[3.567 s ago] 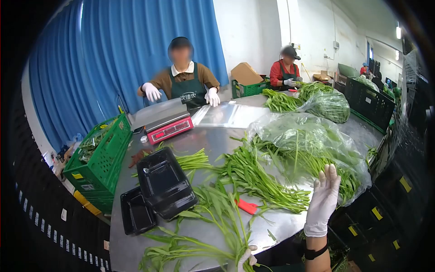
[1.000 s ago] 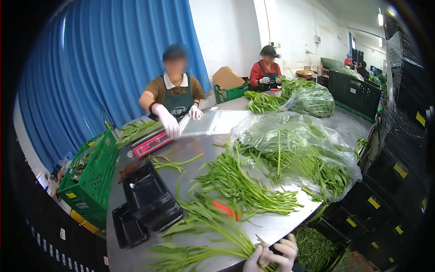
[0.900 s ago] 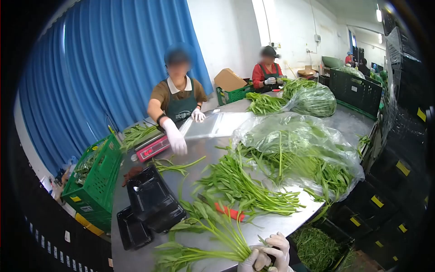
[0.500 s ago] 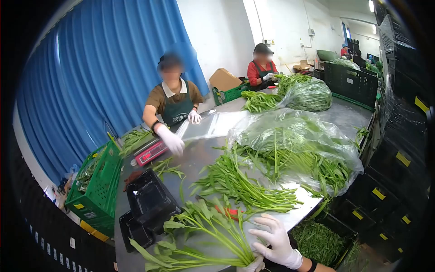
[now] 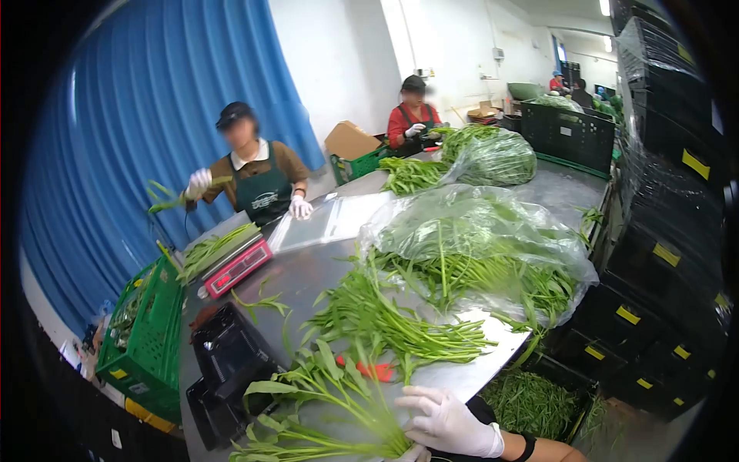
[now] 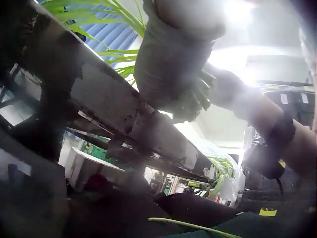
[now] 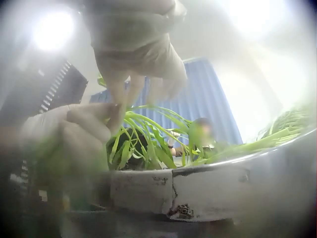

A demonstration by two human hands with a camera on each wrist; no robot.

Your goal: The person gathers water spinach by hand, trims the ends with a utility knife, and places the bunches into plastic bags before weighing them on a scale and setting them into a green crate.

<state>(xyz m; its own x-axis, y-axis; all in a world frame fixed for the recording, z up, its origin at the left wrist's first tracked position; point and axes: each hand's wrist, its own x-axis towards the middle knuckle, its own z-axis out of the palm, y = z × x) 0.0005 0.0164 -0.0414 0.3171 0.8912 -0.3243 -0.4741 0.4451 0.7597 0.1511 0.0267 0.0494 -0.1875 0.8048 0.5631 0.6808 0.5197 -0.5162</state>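
Note:
In the head view a bunch of long-stemmed leafy greens [image 5: 339, 408], looking like water spinach, fans out over the near table edge. My gloved left hand [image 5: 414, 454], mostly cut off below, grips its stems. The left wrist view has this left hand [image 6: 168, 69] curled round them, cut stem ends [image 6: 200, 96] poking out beside it. Just above, my gloved right hand [image 5: 446, 422] hovers with loosely bent, spread fingers. Seen from the right wrist, the right hand [image 7: 138, 64] points down, fingertips right at the left hand [image 7: 81, 131] and the stems.
A loose pile of greens [image 5: 400, 316] and a plastic bag of greens [image 5: 477, 231] lie beyond. A red-handled tool [image 5: 373, 370] sits under leaves. Black trays [image 5: 231, 346], a red scale [image 5: 239, 266] and a green crate [image 5: 146, 339] stand left. Across the table, a person [image 5: 258, 177] lifts some stems.
My right hand, first raised at the right, came to the stems, lifted off with spread fingers, and now lies lower over them. The left hand keeps its grip. The person opposite has raised stems.

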